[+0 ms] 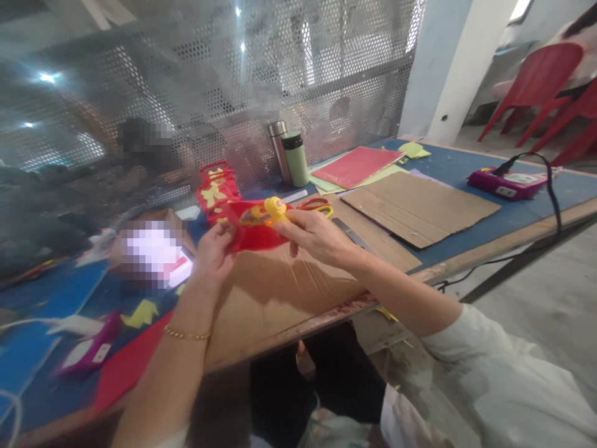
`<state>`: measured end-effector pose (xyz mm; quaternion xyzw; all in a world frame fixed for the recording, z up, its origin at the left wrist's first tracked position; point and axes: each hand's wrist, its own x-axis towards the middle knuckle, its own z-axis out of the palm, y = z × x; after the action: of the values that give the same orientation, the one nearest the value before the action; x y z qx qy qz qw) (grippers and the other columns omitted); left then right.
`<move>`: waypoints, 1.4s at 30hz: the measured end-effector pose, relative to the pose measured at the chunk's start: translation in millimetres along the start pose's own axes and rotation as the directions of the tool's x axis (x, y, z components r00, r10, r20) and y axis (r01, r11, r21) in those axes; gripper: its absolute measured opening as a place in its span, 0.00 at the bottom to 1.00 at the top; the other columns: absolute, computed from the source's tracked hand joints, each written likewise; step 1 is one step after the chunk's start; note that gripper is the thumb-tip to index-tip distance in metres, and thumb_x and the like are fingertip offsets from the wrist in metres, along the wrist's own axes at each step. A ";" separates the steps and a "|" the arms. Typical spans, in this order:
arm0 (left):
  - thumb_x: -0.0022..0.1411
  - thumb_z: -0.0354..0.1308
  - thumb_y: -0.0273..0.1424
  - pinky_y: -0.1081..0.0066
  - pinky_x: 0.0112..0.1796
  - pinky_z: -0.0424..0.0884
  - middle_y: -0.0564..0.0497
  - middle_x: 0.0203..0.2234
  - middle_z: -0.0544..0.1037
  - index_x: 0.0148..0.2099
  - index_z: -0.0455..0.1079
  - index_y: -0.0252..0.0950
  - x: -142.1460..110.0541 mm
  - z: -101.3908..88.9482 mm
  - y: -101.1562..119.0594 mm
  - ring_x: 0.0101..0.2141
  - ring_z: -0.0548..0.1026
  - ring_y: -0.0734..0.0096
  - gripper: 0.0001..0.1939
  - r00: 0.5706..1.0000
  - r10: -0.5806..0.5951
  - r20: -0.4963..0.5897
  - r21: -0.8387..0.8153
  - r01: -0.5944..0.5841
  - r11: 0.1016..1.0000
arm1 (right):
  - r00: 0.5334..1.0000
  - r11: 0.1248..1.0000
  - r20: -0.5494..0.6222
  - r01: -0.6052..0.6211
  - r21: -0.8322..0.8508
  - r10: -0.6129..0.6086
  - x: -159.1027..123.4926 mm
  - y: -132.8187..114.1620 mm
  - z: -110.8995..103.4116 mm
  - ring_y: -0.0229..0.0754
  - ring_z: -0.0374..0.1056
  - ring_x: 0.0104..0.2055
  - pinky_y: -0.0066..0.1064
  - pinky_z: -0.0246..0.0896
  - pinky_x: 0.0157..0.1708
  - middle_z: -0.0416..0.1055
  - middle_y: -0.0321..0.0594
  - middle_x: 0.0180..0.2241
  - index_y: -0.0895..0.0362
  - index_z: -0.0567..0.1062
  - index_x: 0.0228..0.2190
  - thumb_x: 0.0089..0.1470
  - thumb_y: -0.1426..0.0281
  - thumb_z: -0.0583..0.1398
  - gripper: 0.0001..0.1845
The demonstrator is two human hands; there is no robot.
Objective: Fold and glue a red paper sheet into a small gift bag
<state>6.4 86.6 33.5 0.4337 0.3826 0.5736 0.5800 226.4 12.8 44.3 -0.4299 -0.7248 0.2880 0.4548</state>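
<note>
My left hand (215,249) pinches the near left end of a curved red sheet (261,239) above the cardboard. My right hand (319,236) grips a small yellow tool with a see-through part (275,210); motion blur hides its exact kind. The tool lies against the upper side of the red sheet. Just behind my right hand are red and yellow-handled scissors (321,204). A dark flat strip (349,233), perhaps a ruler or cutter, rests on the cardboard beside it. Past the red sheet stands a red piece with yellow cut-out shapes (213,193).
Cardboard (261,317) covers the table before me, with another cardboard piece (420,205) farther right. A green flask (296,160) and a steel flask (277,140) stand by the mesh. Left are a lit phone (180,270) and a purple power strip (93,348); another power strip (508,183) trails a cable.
</note>
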 end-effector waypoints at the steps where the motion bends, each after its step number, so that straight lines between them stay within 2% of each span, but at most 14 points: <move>1: 0.51 0.66 0.17 0.67 0.43 0.79 0.51 0.27 0.80 0.33 0.73 0.33 -0.6 0.6 0.1 0.31 0.81 0.70 0.09 1.000 0.002 -0.001 0.000 -0.002 1.000 | 1.000 1.000 0.000 -0.003 -0.007 0.003 -0.5 -1.3 -0.2 0.33 0.63 0.24 0.30 0.51 0.31 0.69 0.31 0.18 0.55 0.63 0.23 0.67 0.60 0.54 0.21; 6: 0.52 0.66 0.16 0.67 0.44 0.79 0.51 0.26 0.78 0.33 0.71 0.34 -4.9 6.0 2.6 0.34 0.81 0.68 0.10 1.000 -0.006 -0.018 -0.017 0.005 1.000 | 1.000 1.000 -0.014 0.016 -0.024 -0.017 -2.6 -4.3 -0.6 0.33 0.64 0.25 0.29 0.52 0.31 0.70 0.32 0.19 0.55 0.63 0.23 0.68 0.61 0.53 0.21; 12: 0.52 0.66 0.15 0.70 0.43 0.79 0.53 0.26 0.78 0.31 0.70 0.35 -8.3 11.1 5.8 0.33 0.80 0.71 0.11 0.999 -0.021 -0.047 -0.018 0.020 1.000 | 0.997 0.998 -0.068 0.033 -0.052 -0.036 -3.9 -2.7 -0.3 0.34 0.63 0.25 0.29 0.53 0.30 0.68 0.33 0.19 0.55 0.63 0.23 0.68 0.56 0.52 0.24; 20: 0.53 0.65 0.15 0.69 0.43 0.79 0.52 0.26 0.79 0.30 0.71 0.35 -8.8 11.6 6.0 0.34 0.81 0.69 0.11 0.999 -0.013 -0.034 -0.014 0.012 1.000 | 0.998 0.998 -0.057 0.025 -0.064 -0.028 -3.9 -3.0 -0.4 0.34 0.63 0.25 0.29 0.52 0.30 0.68 0.33 0.19 0.55 0.63 0.23 0.68 0.58 0.53 0.23; 30: 0.54 0.64 0.15 0.73 0.41 0.80 0.55 0.25 0.78 0.30 0.70 0.36 -10.7 14.3 7.0 0.26 0.77 0.77 0.11 0.999 -0.004 -0.053 -0.023 0.003 1.000 | 0.995 0.998 -0.085 0.047 -0.052 -0.051 -3.6 -2.6 0.6 0.33 0.62 0.25 0.29 0.52 0.31 0.66 0.31 0.19 0.55 0.62 0.23 0.67 0.62 0.55 0.21; 38: 0.54 0.64 0.17 0.67 0.45 0.79 0.53 0.27 0.80 0.31 0.71 0.36 -8.7 10.4 5.4 0.32 0.80 0.71 0.10 1.000 0.005 -0.031 -0.025 -0.006 1.000 | 0.993 0.993 -0.081 0.084 -0.081 -0.091 -4.2 -0.9 -0.1 0.34 0.61 0.25 0.30 0.52 0.30 0.66 0.33 0.19 0.54 0.62 0.22 0.68 0.55 0.51 0.25; 42: 0.53 0.65 0.17 0.67 0.45 0.79 0.52 0.27 0.80 0.31 0.71 0.36 -8.2 9.5 5.0 0.33 0.81 0.70 0.10 1.000 0.014 -0.019 -0.036 -0.015 0.999 | 0.990 0.991 -0.091 0.102 -0.087 -0.110 -3.8 1.1 0.0 0.34 0.60 0.25 0.30 0.52 0.30 0.65 0.33 0.19 0.54 0.61 0.21 0.68 0.57 0.52 0.24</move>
<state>13.3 77.7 41.0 0.4206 0.3744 0.5888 0.5799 227.7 9.9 41.8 -0.4222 -0.7353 0.2127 0.4856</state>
